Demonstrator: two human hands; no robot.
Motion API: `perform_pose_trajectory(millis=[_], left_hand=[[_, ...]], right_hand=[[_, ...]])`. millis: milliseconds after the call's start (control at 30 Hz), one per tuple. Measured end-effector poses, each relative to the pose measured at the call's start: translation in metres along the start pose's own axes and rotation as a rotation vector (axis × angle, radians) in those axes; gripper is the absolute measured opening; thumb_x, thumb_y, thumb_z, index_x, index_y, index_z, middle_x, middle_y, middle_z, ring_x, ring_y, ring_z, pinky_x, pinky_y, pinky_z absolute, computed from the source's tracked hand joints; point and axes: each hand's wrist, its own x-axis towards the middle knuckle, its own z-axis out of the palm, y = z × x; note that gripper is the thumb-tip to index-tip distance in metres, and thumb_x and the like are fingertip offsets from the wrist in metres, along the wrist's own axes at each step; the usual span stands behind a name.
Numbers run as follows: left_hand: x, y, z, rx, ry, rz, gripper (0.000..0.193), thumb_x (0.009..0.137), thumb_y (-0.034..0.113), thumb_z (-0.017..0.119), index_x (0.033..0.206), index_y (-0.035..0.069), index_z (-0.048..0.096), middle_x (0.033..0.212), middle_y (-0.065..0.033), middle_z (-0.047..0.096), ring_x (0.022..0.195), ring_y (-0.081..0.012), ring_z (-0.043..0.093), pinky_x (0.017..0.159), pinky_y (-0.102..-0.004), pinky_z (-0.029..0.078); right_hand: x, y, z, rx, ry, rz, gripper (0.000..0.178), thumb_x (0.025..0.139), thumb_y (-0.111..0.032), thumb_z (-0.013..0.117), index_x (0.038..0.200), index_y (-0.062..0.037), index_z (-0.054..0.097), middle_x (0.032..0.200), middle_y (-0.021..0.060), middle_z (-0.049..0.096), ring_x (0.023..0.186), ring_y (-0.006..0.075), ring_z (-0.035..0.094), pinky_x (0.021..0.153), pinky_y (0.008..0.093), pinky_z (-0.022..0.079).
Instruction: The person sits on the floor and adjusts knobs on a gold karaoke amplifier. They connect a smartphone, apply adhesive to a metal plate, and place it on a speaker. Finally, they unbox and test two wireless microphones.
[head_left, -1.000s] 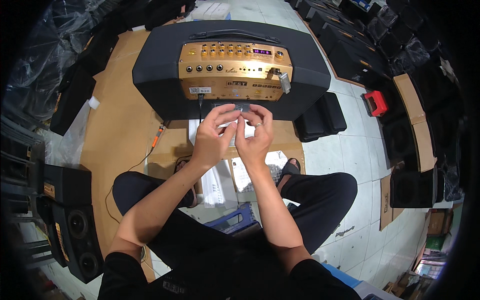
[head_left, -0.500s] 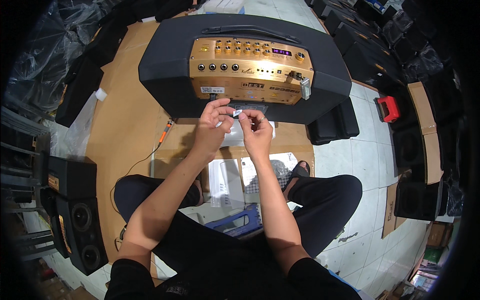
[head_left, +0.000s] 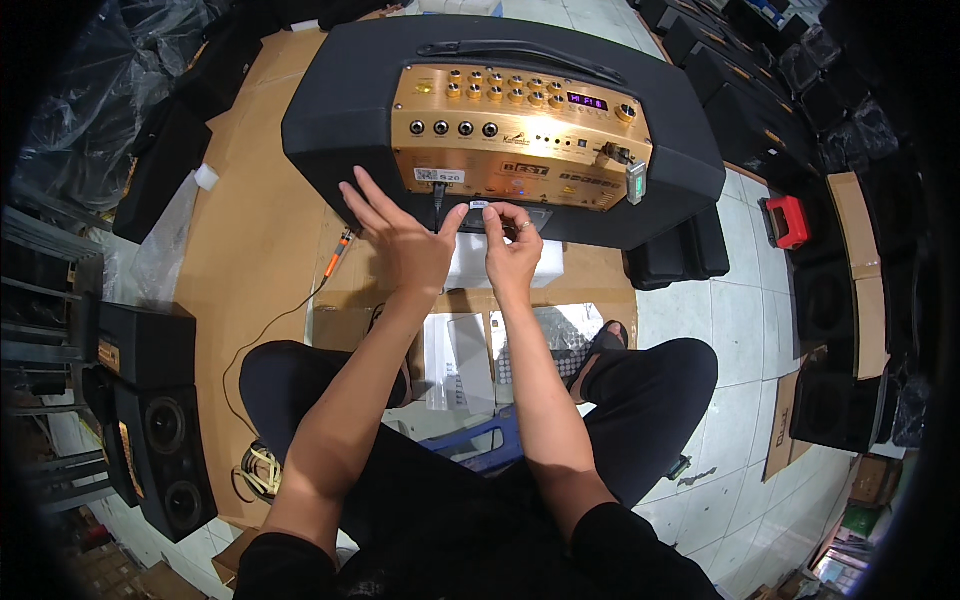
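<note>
A large black speaker box (head_left: 340,110) stands in front of me, its gold control panel (head_left: 470,165) facing me with knobs, jacks and a lit display. A small white sticker (head_left: 479,205) is at the panel's lower edge. My right hand (head_left: 513,250) pinches its right end between thumb and bent index finger. My left hand (head_left: 405,240) has its fingers spread against the box's lower left front, its thumb tip at the sticker's left end. Beside that thumb a black plug (head_left: 438,195) sits in the panel. Whether the sticker's back touches the surface, I cannot tell.
An orange-handled cable jack (head_left: 337,258) lies on the cardboard (head_left: 270,290) at left. Between my legs are a blue plastic stool (head_left: 470,440) and white sticker sheets (head_left: 445,350). A red case (head_left: 783,222) and black speakers stand at right; a two-cone speaker (head_left: 165,450) is at lower left.
The sticker has gone from in front of the panel to its lower edge. My left fingers have spread out from a curl and moved left. The view has shifted slightly.
</note>
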Motion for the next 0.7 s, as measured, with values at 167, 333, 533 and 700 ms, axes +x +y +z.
perform_pose_trajectory(millis=[167, 333, 533, 700], left_hand=[[0.002, -0.010, 0.017, -0.034, -0.025, 0.004, 0.140, 0.073, 0.040, 0.093, 0.162, -0.002, -0.007, 0.163, -0.0378, -0.008, 0.152, -0.0552, 0.012, 0.121, -0.0540, 0.030], [0.003, -0.009, 0.032, 0.039, 0.043, 0.003, 0.144, 0.072, 0.044, 0.092, 0.161, -0.001, -0.012, 0.163, -0.0382, -0.011, 0.153, -0.0556, 0.006, 0.122, -0.0575, 0.025], [-0.001, -0.027, 0.031, 0.181, -0.057, 0.069, 0.142, 0.074, 0.042, 0.091, 0.161, -0.003, -0.012, 0.163, -0.0387, -0.016, 0.153, -0.0556, -0.003, 0.124, -0.0605, 0.016], [-0.003, -0.033, 0.028, 0.064, -0.002, 0.199, 0.137, 0.077, 0.034, 0.089, 0.161, -0.003, -0.011, 0.163, -0.0392, -0.015, 0.153, -0.0553, -0.004, 0.124, -0.0608, 0.013]], right_hand=[[-0.003, 0.007, -0.008, 0.126, 0.046, 0.036, 0.012, 0.096, -0.012, 0.074, 0.098, -0.0017, 0.069, 0.091, 0.0008, 0.069, 0.083, 0.0071, 0.060, 0.075, 0.0223, 0.048], [-0.008, 0.014, -0.015, 0.148, 0.055, 0.024, 0.010, 0.098, -0.010, 0.073, 0.100, -0.0022, 0.068, 0.092, -0.0016, 0.068, 0.084, 0.0053, 0.060, 0.076, 0.0209, 0.048], [-0.005, 0.006, -0.020, 0.163, 0.033, 0.058, 0.009, 0.097, -0.009, 0.073, 0.100, -0.0022, 0.068, 0.092, -0.0015, 0.068, 0.083, 0.0052, 0.060, 0.075, 0.0203, 0.047], [-0.006, 0.001, -0.012, 0.158, 0.032, 0.034, 0.010, 0.096, -0.010, 0.074, 0.098, -0.0013, 0.069, 0.090, 0.0009, 0.070, 0.081, 0.0057, 0.059, 0.074, 0.0214, 0.049]])
